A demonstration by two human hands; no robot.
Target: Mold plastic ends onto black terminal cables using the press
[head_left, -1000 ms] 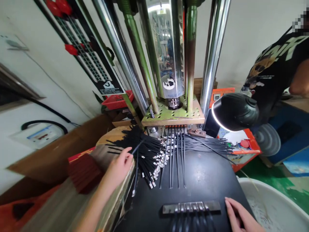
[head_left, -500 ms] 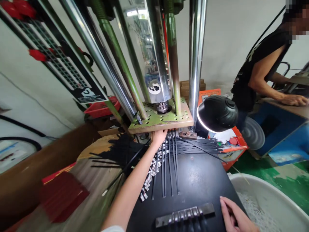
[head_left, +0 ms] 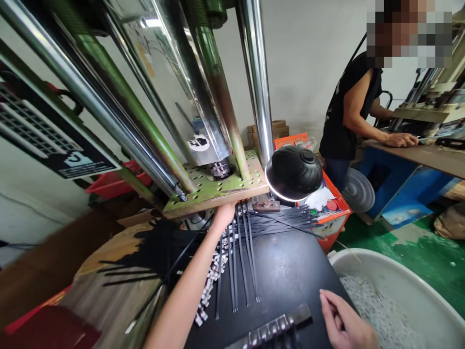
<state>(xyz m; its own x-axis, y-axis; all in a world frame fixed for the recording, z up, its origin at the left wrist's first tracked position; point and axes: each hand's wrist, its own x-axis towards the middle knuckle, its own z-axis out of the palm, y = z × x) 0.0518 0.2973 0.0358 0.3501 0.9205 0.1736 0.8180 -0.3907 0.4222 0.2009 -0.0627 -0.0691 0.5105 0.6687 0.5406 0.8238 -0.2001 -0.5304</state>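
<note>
My left hand point(head_left: 225, 213) reaches under the drilled green plate point(head_left: 232, 186) of an upright press. The plate hides its fingers, so what they touch cannot be seen. Several thin black strips point(head_left: 250, 257) run from under the plate onto the dark table, just right of my left forearm. Small white-and-metal pieces point(head_left: 210, 278) lie in a row between forearm and strips. My right hand point(head_left: 347, 320) rests low by the table's right edge, fingers loosely curled together, nothing visible in them. Left of it, near the front, lies a slotted metal bar point(head_left: 271, 332) with dark strips at its slots.
A heap of black strips point(head_left: 156, 247) lies left of the press, more point(head_left: 290, 218) at right. A black lamp point(head_left: 296, 172) stands beside the plate. A white tub point(head_left: 410, 264) of translucent scraps is at lower right. A co-worker point(head_left: 354, 111) works at another machine behind.
The view has swung to the right, so the press and table appear further left and more of the co-worker's machine shows. My left hand stays under the plate; my right stays at the table's edge.
</note>
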